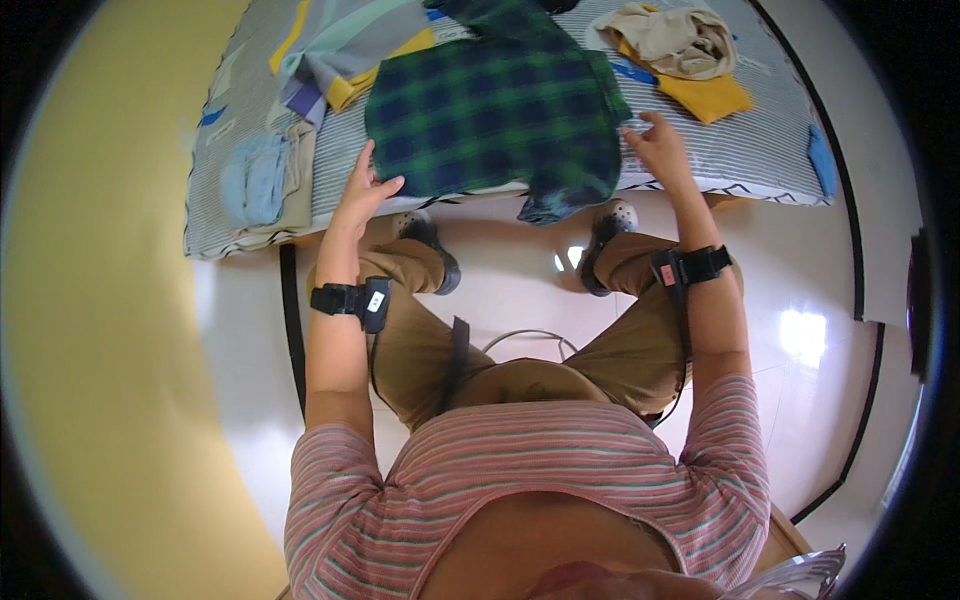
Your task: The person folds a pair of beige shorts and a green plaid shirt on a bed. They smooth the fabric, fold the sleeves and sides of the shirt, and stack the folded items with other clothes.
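A green and navy plaid shirt [490, 115] lies spread over the near side of the bed, and one sleeve [570, 190] hangs past the mattress edge. My left hand [362, 195] is at the shirt's lower left edge, with thumb and fingers apart and nothing held. At the opposite edge, my right hand [660, 155] has its fingers loosely bent and apart beside the cloth. Whether the right fingertips touch the shirt is hard to tell.
Folded light blue denim [255, 180] and beige cloth lie at the bed's left. Behind is a multicoloured garment [350, 45]. Beige clothing [680, 45] sits on yellow cloth [708, 95] at the right, and a blue cloth [822, 160] hangs at the bed's right edge.
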Available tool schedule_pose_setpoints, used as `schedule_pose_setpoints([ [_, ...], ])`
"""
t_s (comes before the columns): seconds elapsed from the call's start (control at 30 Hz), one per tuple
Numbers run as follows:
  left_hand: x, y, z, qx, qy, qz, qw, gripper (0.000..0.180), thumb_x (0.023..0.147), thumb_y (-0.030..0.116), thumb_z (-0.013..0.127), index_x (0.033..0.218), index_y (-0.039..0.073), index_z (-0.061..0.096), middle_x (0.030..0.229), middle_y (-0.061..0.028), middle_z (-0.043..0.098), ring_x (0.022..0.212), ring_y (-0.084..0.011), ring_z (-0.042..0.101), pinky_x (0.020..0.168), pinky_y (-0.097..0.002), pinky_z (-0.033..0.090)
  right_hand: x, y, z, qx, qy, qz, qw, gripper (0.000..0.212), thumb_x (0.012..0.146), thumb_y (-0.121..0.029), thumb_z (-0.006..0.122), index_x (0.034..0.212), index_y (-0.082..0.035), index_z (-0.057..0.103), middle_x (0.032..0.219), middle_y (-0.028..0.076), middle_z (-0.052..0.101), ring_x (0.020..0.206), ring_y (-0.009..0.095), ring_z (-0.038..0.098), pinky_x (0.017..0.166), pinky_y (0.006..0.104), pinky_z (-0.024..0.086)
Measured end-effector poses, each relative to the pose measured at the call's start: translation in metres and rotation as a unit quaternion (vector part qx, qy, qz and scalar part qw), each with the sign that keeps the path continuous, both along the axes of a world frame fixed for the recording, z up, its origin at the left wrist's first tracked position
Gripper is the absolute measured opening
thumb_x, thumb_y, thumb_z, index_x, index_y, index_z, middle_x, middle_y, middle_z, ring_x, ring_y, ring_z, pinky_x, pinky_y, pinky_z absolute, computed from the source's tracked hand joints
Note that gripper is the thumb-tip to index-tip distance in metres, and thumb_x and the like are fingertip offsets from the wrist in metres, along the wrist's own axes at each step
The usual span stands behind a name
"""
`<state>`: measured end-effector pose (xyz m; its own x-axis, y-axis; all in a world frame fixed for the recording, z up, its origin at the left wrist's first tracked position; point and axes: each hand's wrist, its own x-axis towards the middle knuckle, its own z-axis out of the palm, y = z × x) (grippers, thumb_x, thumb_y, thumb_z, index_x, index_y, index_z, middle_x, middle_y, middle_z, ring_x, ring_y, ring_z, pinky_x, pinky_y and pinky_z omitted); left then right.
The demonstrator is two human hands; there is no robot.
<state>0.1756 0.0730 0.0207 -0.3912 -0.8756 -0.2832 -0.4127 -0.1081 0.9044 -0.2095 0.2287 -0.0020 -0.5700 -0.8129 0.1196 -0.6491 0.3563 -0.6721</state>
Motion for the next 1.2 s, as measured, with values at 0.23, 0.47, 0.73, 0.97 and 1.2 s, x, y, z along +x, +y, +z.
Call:
schedule_pose_setpoints([
  [0.23, 0.012, -0.005, 0.000, 0.023, -0.007, -0.161, 0.987, 0.050, 0.075, 0.006, 0.067, 0.123, 0.006, 0.052, 0.096, -0.0003, 0.057, 0.075, -0.0067, 0.049, 0.071, -0.0202, 0.042, 0.033, 0.017, 0.001, -0.010, -0.211, 0.060, 0.976, 0.057, 0.074, -0.013, 0.069, 0.121, 0.006, 0.042, 0.064, 0.005, 0.056, 0.058, 0.011, 0.052, 0.054, 0.0248, 0.041],
  [0.47, 0.017, -0.007, 0.000, 0.035, 0.007, -0.209, 0.977, 0.048, 0.073, 0.004, 0.065, 0.119, 0.006, 0.055, 0.089, 0.0017, 0.055, 0.070, -0.0050, 0.045, 0.067, -0.0172, 0.040, 0.063, 0.025, 0.040, 0.049, -0.232, 0.185, 0.954, 0.042, 0.071, 0.000, 0.066, 0.111, -0.002, 0.055, 0.057, -0.003, 0.045, 0.053, 0.005, 0.039, 0.048, 0.0211, 0.031],
  [0.73, 0.016, -0.040, 0.011, 0.215, 0.137, -0.086, 0.963, 0.029, 0.085, 0.012, 0.057, 0.111, 0.000, 0.057, 0.076, -0.0016, 0.057, 0.063, -0.0065, 0.051, 0.062, -0.0190, 0.047, 0.010, -0.022, 0.037, 0.043, -0.550, 0.146, 0.821, 0.017, 0.076, 0.001, 0.061, 0.093, 0.002, 0.061, 0.076, 0.005, 0.062, 0.065, 0.012, 0.060, 0.060, 0.0242, 0.051],
  [0.97, -0.015, -0.069, 0.002, 0.204, 0.146, -0.033, 0.967, 0.044, 0.087, 0.018, 0.058, 0.124, -0.001, 0.044, 0.099, -0.0114, 0.059, 0.070, -0.0103, 0.054, 0.061, -0.0226, 0.048, -0.011, -0.091, 0.008, -0.145, -0.732, -0.014, 0.666, 0.031, 0.087, -0.003, 0.051, 0.116, 0.006, 0.048, 0.092, 0.015, 0.062, 0.082, 0.020, 0.062, 0.073, 0.0312, 0.055],
  [1.2, -0.023, -0.084, -0.008, -0.123, -0.200, -0.091, 0.968, 0.041, 0.069, 0.023, 0.073, 0.103, 0.002, 0.062, 0.088, -0.0096, 0.059, 0.070, -0.0182, 0.057, 0.059, -0.0289, 0.044, 0.024, -0.071, 0.055, 0.046, -0.291, 0.061, 0.954, 0.083, 0.074, -0.020, 0.071, 0.137, 0.004, 0.022, 0.128, 0.023, 0.043, 0.110, 0.028, 0.049, 0.094, 0.0330, 0.038],
])
